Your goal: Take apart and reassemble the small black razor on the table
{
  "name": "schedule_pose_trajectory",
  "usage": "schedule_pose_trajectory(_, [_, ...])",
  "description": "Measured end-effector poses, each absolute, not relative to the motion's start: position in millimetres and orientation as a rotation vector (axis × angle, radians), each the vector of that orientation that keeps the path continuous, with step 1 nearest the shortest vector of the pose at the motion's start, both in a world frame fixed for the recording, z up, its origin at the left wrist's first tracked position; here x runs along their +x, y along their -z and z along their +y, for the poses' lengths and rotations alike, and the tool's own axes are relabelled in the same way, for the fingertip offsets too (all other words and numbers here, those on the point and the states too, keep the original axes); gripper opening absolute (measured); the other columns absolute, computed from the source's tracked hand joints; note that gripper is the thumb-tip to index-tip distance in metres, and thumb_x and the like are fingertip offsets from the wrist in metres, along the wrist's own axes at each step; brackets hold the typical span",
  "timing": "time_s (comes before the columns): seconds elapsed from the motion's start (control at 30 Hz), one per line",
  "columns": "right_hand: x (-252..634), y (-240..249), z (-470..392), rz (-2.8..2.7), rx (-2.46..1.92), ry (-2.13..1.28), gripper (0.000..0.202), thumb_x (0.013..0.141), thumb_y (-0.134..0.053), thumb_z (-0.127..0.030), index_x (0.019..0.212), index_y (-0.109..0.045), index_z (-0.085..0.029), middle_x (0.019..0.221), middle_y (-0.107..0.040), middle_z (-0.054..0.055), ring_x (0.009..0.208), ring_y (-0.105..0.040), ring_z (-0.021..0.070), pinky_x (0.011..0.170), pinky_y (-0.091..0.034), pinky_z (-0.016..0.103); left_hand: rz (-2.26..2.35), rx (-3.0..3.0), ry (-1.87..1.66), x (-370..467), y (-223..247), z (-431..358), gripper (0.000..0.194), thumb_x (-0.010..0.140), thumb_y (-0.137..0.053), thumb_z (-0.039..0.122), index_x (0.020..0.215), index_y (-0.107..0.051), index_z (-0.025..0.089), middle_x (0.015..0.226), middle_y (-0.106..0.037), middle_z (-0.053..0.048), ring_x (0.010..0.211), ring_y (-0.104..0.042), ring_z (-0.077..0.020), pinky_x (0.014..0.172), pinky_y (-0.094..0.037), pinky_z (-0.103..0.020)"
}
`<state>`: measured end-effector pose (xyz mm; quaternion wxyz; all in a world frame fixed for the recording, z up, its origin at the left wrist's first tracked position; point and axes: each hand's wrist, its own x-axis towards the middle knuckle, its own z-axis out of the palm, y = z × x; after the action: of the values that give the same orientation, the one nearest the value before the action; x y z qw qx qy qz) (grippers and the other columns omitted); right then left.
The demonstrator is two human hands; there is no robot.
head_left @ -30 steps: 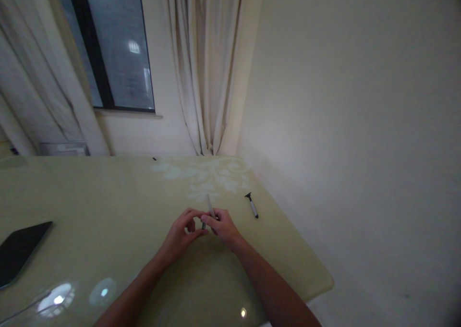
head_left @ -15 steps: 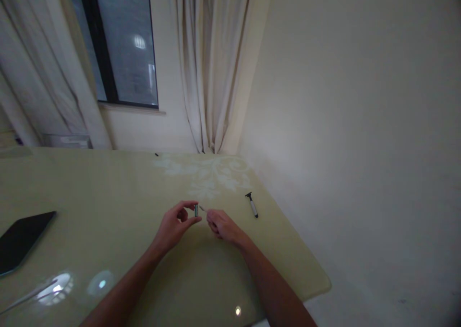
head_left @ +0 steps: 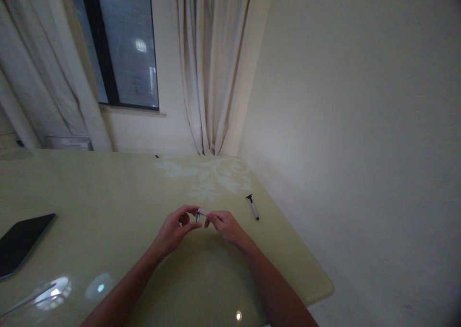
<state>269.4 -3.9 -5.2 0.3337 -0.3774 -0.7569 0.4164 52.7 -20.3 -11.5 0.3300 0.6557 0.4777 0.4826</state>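
Between the thumb and forefinger of my left hand (head_left: 176, 227) is a small greenish, dark-edged piece (head_left: 198, 217), held upright. My right hand (head_left: 226, 226) pinches a thin, pale stick-like tool (head_left: 202, 213), whose tip meets the upper part of the small piece or lies just in front of it; which of these I cannot tell. Both hands are above the middle of the glossy table (head_left: 108, 197). To the right of my right hand lies a razor (head_left: 254, 209) with a black head and a grey handle.
At the left edge lies a flat dark tablet-like object (head_left: 23, 243). Thin white prongs or a cable (head_left: 25, 302) rest at the lower left. A tiny black bit (head_left: 157, 156) is near the far edge. The wall (head_left: 342, 149) borders the right side.
The tool in my right hand has moved left, and its tip now reaches the small piece in my left hand. The fingers of my right hand have shifted on the tool.
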Motion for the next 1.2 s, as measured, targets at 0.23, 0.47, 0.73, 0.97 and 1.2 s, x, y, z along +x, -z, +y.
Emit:
schedule_pose_trajectory(0.23, [271,4,-2,-1.981,-1.038,-0.98,0.047,0.099,-0.052,-0.05,0.087,-0.082,-0.016,0.059,-0.044,-0.003,0.057,-0.039,0.0122,0.058,-0.029,0.025,1.255,1.741,-1.244,51,13,-19,0.042,0.069,-0.08,0.038,0.107,-0.075,0.019,0.063,-0.056,0.006,0.058,-0.052,-0.0137,0.059,-0.042,-0.025])
schedule_pose_trajectory(0.47, [262,8,-6,-2.042,-1.04,-0.881,0.044,0.1,-0.05,-0.048,0.091,-0.083,-0.019,0.063,-0.058,-0.001,0.06,-0.046,0.0133,0.059,-0.03,0.024,1.262,1.738,-1.252,49,16,-18,0.042,0.072,-0.079,0.039,0.109,-0.074,0.02,0.064,-0.057,0.006,0.06,-0.052,-0.0139,0.06,-0.042,-0.025])
schedule_pose_trajectory(0.73, [261,11,-5,-2.036,-1.053,-0.799,0.047,0.103,-0.047,-0.049,0.094,-0.083,-0.019,0.066,-0.062,0.0,0.064,-0.052,0.0139,0.062,-0.032,0.024,1.273,1.72,-1.301,51,11,-21,0.041,0.072,-0.078,0.039,0.109,-0.074,0.021,0.071,-0.063,0.003,0.06,-0.053,-0.0128,0.059,-0.043,-0.024])
schedule_pose_trajectory(0.97, [261,10,-7,-2.016,-1.049,-0.805,0.052,0.103,-0.045,-0.053,0.094,-0.082,-0.018,0.064,-0.059,0.001,0.062,-0.049,0.014,0.06,-0.031,0.025,1.26,1.718,-1.335,52,6,-23,0.038,0.073,-0.079,0.038,0.107,-0.075,0.022,0.077,-0.067,0.002,0.06,-0.053,-0.0122,0.058,-0.044,-0.023])
schedule_pose_trajectory(1.2, [259,13,-7,-1.994,-1.117,-0.728,0.051,0.103,-0.045,-0.052,0.093,-0.081,-0.018,0.066,-0.062,0.001,0.063,-0.051,0.0142,0.061,-0.031,0.025,1.264,1.725,-1.298,51,11,-21,0.039,0.073,-0.08,0.036,0.108,-0.075,0.021,0.078,-0.067,0.002,0.061,-0.054,-0.0122,0.059,-0.044,-0.024])
